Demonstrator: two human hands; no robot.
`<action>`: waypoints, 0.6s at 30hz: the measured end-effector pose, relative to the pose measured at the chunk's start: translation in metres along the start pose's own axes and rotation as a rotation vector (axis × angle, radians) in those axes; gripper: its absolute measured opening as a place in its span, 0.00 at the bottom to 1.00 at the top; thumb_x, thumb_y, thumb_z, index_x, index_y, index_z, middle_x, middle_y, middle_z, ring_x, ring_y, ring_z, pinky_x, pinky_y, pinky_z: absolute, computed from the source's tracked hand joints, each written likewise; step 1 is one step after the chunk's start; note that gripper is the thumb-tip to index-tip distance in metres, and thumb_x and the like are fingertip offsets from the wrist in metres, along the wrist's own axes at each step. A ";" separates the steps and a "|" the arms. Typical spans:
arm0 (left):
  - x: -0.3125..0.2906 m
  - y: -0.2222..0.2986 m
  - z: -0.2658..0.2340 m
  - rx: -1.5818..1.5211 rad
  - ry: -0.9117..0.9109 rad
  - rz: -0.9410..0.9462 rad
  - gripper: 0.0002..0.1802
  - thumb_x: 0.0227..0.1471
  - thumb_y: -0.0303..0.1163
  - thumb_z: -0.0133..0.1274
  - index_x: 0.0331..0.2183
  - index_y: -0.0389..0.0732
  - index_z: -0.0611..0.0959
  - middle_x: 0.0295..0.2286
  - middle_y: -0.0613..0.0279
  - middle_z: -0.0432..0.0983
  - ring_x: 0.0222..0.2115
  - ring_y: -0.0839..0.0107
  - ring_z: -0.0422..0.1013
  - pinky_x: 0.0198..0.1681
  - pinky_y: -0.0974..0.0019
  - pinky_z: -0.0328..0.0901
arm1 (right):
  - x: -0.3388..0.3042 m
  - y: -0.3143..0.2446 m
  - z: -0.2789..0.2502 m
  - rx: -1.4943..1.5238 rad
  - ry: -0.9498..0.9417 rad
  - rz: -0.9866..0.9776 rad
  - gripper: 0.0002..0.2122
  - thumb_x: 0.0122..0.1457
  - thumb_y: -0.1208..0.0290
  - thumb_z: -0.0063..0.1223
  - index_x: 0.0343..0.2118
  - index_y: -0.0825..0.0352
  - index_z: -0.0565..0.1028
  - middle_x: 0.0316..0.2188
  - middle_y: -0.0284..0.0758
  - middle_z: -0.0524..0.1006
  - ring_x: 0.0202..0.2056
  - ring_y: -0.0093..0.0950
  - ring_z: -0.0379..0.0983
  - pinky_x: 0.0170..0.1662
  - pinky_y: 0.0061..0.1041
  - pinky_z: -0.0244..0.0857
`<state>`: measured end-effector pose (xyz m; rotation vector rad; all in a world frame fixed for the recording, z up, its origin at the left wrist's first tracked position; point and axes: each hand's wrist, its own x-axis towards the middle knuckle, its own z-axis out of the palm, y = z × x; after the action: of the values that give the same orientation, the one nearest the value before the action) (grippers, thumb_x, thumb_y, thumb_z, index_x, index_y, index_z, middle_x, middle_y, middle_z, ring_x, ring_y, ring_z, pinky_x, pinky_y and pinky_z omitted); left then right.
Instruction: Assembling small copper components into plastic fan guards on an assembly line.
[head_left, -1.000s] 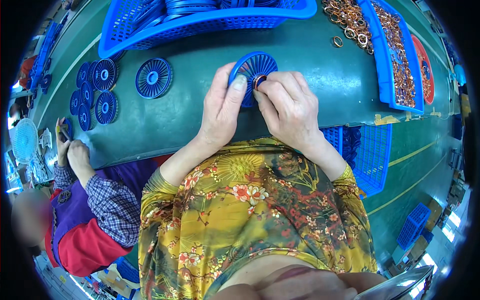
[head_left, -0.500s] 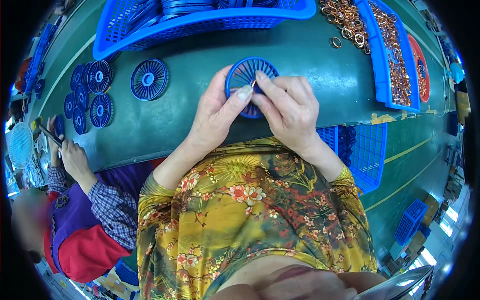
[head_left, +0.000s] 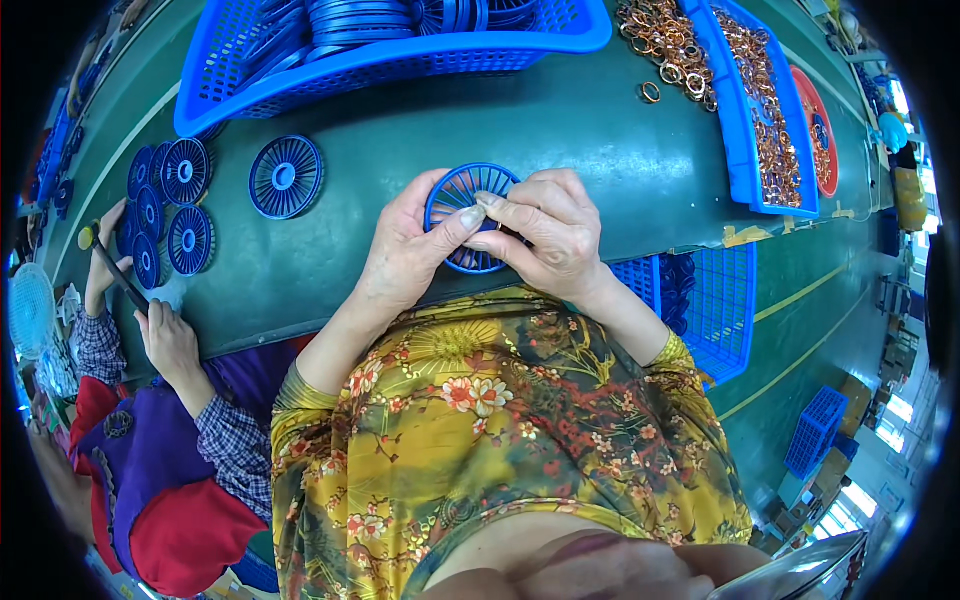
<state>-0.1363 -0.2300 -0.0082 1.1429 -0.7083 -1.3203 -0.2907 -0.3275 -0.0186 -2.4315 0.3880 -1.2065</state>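
Note:
My left hand (head_left: 402, 245) grips a blue spoked wheel (head_left: 462, 200) by its left side, thumb across the face toward the middle. The wheel is held tilted just above the near edge of the green table. Close to the wheel's hub, my right hand (head_left: 556, 232) is closed in a pinch. A thin copper-coloured ring (head_left: 499, 226) shows as a glint between its fingertips; most of it is hidden. Another blue wheel (head_left: 286, 177) lies flat on the table to the left of my hands.
A blue basket (head_left: 400, 50) of round blue parts stands at the far side. Copper rings (head_left: 672, 48) lie loose beside a blue tray (head_left: 740, 140) of rings at right. Several wheels (head_left: 190, 240) sit at left, where a co-worker's hand (head_left: 172, 345) holds a hammer-like tool (head_left: 120, 275).
The whole view has shifted a little. My right fingers have closed in nearer the wheel's hub, covering more of the ring. The co-worker's tool has swung into clearer sight.

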 end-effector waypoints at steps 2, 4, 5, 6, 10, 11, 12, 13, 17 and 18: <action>0.001 -0.005 -0.001 -0.021 0.012 -0.009 0.22 0.54 0.32 0.56 0.49 0.36 0.72 0.35 0.64 0.75 0.33 0.81 0.71 0.38 0.76 0.67 | 0.002 0.000 0.000 -0.016 -0.031 0.015 0.15 0.38 0.65 0.68 0.31 0.63 0.80 0.26 0.29 0.75 0.30 0.31 0.70 0.34 0.29 0.63; 0.000 -0.006 -0.001 -0.043 0.026 -0.017 0.22 0.54 0.33 0.56 0.49 0.36 0.71 0.36 0.64 0.75 0.34 0.80 0.71 0.38 0.76 0.67 | 0.004 0.000 -0.001 -0.002 -0.040 0.020 0.14 0.39 0.66 0.68 0.31 0.63 0.80 0.26 0.29 0.75 0.31 0.31 0.70 0.35 0.29 0.63; -0.001 -0.006 -0.001 -0.044 0.018 0.006 0.21 0.55 0.33 0.55 0.49 0.36 0.71 0.37 0.64 0.74 0.36 0.80 0.71 0.41 0.74 0.67 | 0.005 0.001 -0.001 0.010 -0.047 0.028 0.13 0.40 0.67 0.68 0.31 0.63 0.80 0.26 0.29 0.75 0.31 0.31 0.70 0.35 0.28 0.63; -0.001 -0.005 -0.001 -0.046 0.011 0.029 0.20 0.56 0.33 0.54 0.48 0.35 0.71 0.38 0.63 0.74 0.38 0.79 0.70 0.44 0.73 0.66 | 0.007 0.001 -0.001 0.032 -0.033 0.053 0.12 0.41 0.68 0.67 0.31 0.62 0.80 0.28 0.30 0.74 0.32 0.31 0.70 0.36 0.28 0.64; 0.000 -0.006 0.004 0.050 0.066 0.226 0.19 0.58 0.34 0.52 0.48 0.35 0.70 0.39 0.63 0.73 0.39 0.78 0.69 0.44 0.72 0.66 | 0.012 -0.003 -0.001 0.142 0.008 0.254 0.17 0.46 0.71 0.64 0.41 0.64 0.77 0.39 0.38 0.71 0.40 0.33 0.69 0.41 0.30 0.65; 0.001 -0.008 0.003 0.051 0.065 0.226 0.19 0.58 0.34 0.52 0.48 0.35 0.70 0.39 0.63 0.73 0.39 0.78 0.69 0.44 0.72 0.66 | 0.010 0.001 -0.001 0.149 -0.033 0.211 0.22 0.49 0.70 0.63 0.48 0.65 0.72 0.40 0.41 0.71 0.40 0.35 0.70 0.42 0.30 0.66; 0.001 -0.010 0.001 0.092 0.072 0.246 0.19 0.58 0.34 0.52 0.48 0.35 0.70 0.39 0.62 0.74 0.39 0.78 0.70 0.44 0.71 0.66 | 0.009 0.000 0.000 0.148 -0.031 0.211 0.22 0.49 0.70 0.63 0.48 0.65 0.72 0.40 0.41 0.71 0.40 0.35 0.70 0.42 0.30 0.66; 0.001 -0.012 -0.001 0.133 0.079 0.266 0.20 0.58 0.35 0.52 0.48 0.36 0.70 0.38 0.62 0.74 0.38 0.77 0.70 0.43 0.71 0.66 | 0.008 -0.003 0.001 0.253 -0.045 0.366 0.22 0.51 0.69 0.62 0.50 0.65 0.70 0.40 0.40 0.71 0.40 0.32 0.71 0.42 0.28 0.67; -0.002 -0.013 -0.003 0.344 0.071 0.327 0.19 0.57 0.36 0.52 0.48 0.37 0.70 0.34 0.60 0.77 0.34 0.76 0.73 0.39 0.70 0.68 | 0.000 -0.001 0.005 0.764 -0.170 0.783 0.25 0.56 0.66 0.59 0.54 0.67 0.64 0.40 0.35 0.73 0.39 0.23 0.71 0.40 0.22 0.67; -0.002 -0.014 -0.004 0.343 0.070 0.327 0.19 0.57 0.36 0.52 0.48 0.37 0.70 0.34 0.60 0.77 0.34 0.76 0.73 0.39 0.70 0.68 | -0.001 -0.001 0.005 0.763 -0.170 0.784 0.25 0.56 0.66 0.59 0.54 0.67 0.64 0.40 0.35 0.73 0.39 0.23 0.71 0.40 0.22 0.67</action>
<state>-0.1382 -0.2255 -0.0219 1.2732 -1.0488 -0.9001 -0.2875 -0.3251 -0.0217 -1.4747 0.6100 -0.6196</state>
